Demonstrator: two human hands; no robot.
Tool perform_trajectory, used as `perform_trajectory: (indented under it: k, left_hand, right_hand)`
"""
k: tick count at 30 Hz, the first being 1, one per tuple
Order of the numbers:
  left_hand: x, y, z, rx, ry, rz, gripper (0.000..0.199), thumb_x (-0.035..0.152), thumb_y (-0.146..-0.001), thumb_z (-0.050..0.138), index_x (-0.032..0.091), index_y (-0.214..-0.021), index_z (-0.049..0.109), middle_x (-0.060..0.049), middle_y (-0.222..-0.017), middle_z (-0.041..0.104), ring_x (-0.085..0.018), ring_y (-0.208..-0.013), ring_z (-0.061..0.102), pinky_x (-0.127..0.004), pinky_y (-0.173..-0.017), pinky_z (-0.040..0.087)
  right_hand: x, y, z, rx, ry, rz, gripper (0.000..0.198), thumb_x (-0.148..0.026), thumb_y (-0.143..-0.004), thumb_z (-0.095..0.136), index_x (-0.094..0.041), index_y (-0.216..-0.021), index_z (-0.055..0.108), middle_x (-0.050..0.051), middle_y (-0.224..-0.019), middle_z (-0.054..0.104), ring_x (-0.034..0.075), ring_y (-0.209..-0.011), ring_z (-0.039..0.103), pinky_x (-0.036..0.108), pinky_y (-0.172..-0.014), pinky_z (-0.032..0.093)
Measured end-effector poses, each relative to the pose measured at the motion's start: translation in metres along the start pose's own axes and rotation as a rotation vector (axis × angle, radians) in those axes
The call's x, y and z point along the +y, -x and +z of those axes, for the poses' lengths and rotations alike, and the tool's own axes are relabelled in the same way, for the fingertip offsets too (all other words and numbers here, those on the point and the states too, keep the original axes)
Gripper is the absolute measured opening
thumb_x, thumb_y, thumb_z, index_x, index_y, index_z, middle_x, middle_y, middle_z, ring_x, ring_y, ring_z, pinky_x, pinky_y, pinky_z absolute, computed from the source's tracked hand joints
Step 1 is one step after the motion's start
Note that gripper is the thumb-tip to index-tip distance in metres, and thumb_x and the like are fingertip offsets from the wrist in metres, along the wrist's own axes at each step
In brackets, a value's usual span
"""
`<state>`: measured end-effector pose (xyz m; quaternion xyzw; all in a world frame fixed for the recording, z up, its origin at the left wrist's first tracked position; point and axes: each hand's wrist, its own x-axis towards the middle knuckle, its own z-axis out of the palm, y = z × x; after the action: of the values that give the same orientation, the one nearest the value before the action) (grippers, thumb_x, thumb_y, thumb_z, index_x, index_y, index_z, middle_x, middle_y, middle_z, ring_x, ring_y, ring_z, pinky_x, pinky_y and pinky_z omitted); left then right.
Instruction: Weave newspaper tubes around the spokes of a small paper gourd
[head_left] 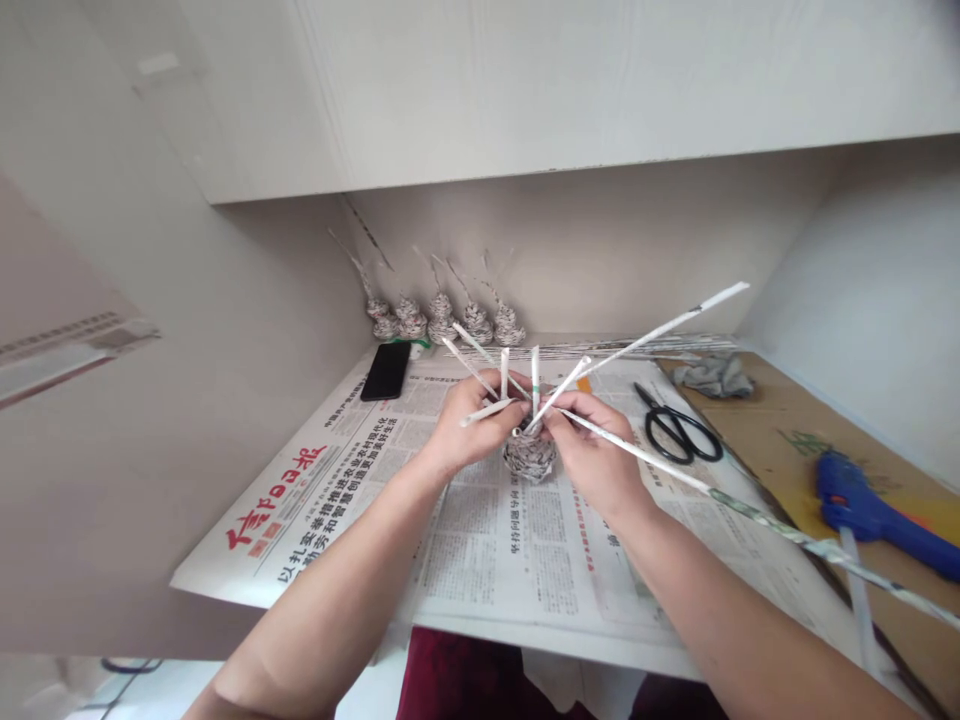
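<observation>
In the middle of the head view sits a small round woven paper piece (529, 457), with several rolled paper strips (535, 375) standing up and fanning out from its top. My left hand (476, 420) is closed on the upper left side of it, thumb near the base of the strips. My right hand (592, 445) pinches at the right side of the rim. One long paper strip (667, 465) runs from there over my right hand toward the lower right. The fingertips behind the strips are partly hidden.
Newspaper (360, 500) covers the table. A phone (386, 371) lies at the left, black scissors (681, 430) at the right. Several gourd-shaped woven pieces (440, 318) stand along the back wall. A blue glue gun (862, 505) and grey cloth (712, 377) rest on cardboard (772, 415).
</observation>
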<state>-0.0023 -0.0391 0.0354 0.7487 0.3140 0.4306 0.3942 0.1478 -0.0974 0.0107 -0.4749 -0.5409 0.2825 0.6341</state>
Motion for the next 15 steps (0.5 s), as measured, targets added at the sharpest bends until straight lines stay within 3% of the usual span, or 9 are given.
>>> perform_trajectory:
  k: [7, 15]
  left_hand:
    - [-0.0087, -0.0011, 0.0090, 0.150, -0.017, -0.069, 0.015, 0.026, -0.078, 0.064, 0.015, -0.086, 0.069, -0.006, -0.083, 0.073, -0.017, -0.073, 0.067, -0.024, -0.061, 0.051]
    - [-0.0062, 0.0008, 0.0090, 0.163, -0.107, -0.037, 0.011, 0.024, -0.078, 0.063, 0.016, -0.084, 0.069, -0.005, -0.079, 0.072, -0.016, -0.070, 0.067, -0.025, -0.063, 0.052]
  right_hand:
    - [0.0060, 0.0032, 0.0044, 0.043, -0.009, 0.049, 0.012, -0.032, -0.082, 0.064, -0.021, -0.080, 0.064, 0.003, -0.079, 0.068, 0.017, -0.070, 0.064, 0.029, -0.066, 0.050]
    - [0.0055, -0.0014, 0.0075, 0.094, -0.183, 0.191, 0.018, -0.036, -0.075, 0.071, -0.020, -0.079, 0.064, 0.001, -0.075, 0.068, 0.015, -0.067, 0.061, 0.028, -0.065, 0.049]
